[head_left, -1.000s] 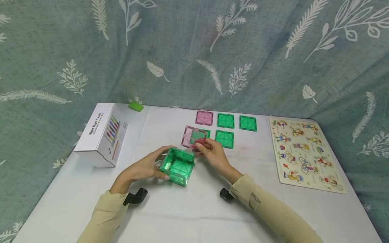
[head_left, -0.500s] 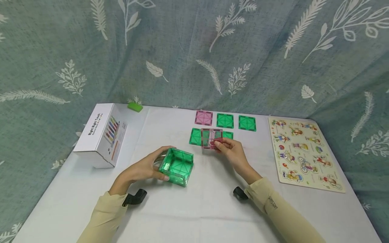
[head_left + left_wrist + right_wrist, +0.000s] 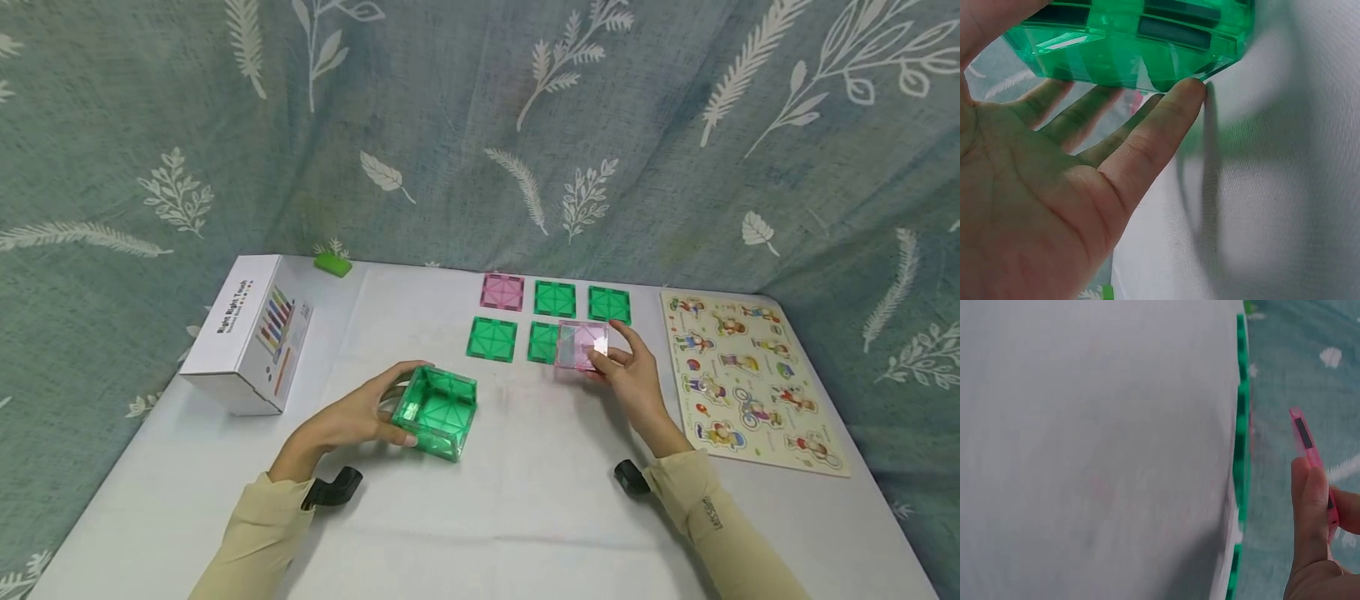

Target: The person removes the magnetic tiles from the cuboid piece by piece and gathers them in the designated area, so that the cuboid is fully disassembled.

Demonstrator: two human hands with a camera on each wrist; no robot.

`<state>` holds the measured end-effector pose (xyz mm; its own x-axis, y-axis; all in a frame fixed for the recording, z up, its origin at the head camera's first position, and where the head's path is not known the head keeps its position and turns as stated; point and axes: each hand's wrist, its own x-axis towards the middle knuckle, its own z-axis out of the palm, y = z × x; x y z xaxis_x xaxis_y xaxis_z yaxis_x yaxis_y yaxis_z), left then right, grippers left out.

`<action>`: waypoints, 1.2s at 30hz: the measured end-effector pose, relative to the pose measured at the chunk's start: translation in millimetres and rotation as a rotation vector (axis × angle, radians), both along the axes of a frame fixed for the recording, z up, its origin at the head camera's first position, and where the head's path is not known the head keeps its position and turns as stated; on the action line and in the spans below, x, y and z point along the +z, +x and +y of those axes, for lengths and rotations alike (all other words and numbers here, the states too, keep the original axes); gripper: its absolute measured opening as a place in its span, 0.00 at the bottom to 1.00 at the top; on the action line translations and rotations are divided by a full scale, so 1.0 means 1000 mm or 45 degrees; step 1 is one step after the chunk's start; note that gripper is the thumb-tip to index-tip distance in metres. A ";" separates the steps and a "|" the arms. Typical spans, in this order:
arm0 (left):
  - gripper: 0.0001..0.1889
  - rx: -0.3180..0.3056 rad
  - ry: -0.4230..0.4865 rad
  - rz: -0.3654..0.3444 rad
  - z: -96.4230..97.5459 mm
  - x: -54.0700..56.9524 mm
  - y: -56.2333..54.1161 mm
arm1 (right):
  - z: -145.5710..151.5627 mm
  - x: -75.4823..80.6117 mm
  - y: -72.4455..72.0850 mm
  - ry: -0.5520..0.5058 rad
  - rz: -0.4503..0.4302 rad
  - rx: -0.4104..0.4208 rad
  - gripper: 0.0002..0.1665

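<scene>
My left hand [image 3: 367, 411] grips an open-topped box of see-through green magnetic tiles [image 3: 442, 410], its thumb on the near wall and the other fingers behind. In the left wrist view the green box [image 3: 1175, 34] lies between thumb and fingers, dark magnet strips along its edges. My right hand [image 3: 633, 383] pinches a clear pink square magnetic tile [image 3: 576, 343] between thumb and fingers, raised over the right end of the near row of green tiles. The right wrist view shows the pink tile [image 3: 1308, 440] edge-on above the right hand's thumb.
Flat green tiles [image 3: 492, 339] and one pink tile [image 3: 502, 292] lie in two rows at the back. A white box [image 3: 247, 333] stands left, with a green block [image 3: 333, 264] beyond it. A wooden picture puzzle board [image 3: 750, 379] lies right. A leaf-patterned curtain [image 3: 450, 125] hangs behind.
My right hand has carried the pink tile rightward, from over the left green tile of the near row to its right end. My left hand and the green box stay put.
</scene>
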<state>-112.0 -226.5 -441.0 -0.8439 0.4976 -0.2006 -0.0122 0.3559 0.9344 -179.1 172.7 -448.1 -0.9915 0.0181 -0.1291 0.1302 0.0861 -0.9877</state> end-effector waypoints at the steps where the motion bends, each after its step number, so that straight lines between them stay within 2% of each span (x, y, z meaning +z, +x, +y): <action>1: 0.54 0.000 0.011 -0.005 0.000 0.000 0.000 | 0.003 -0.001 -0.001 0.009 0.006 -0.007 0.43; 6: 0.56 -0.006 0.070 -0.028 0.002 0.001 0.000 | 0.016 -0.004 -0.006 0.109 0.002 0.005 0.41; 9: 0.57 -0.009 0.068 -0.011 0.003 0.001 0.000 | 0.024 -0.006 -0.010 0.158 -0.012 0.006 0.40; 17: 0.57 -0.021 0.053 0.015 0.004 0.001 -0.001 | 0.042 -0.006 -0.017 0.075 -0.110 -0.067 0.42; 26: 0.56 -0.015 0.050 0.018 0.003 0.001 0.001 | 0.052 -0.018 -0.022 0.015 -0.145 -0.052 0.42; 36: 0.56 -0.039 0.046 0.024 -0.004 0.003 0.001 | 0.053 -0.019 -0.026 0.107 -0.205 -0.094 0.40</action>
<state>-111.4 -230.8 -437.5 -0.8315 0.5301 -0.1662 0.0162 0.3222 0.9465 -204.6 225.6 -467.1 -0.9537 0.1071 -0.2809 0.2949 0.1520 -0.9434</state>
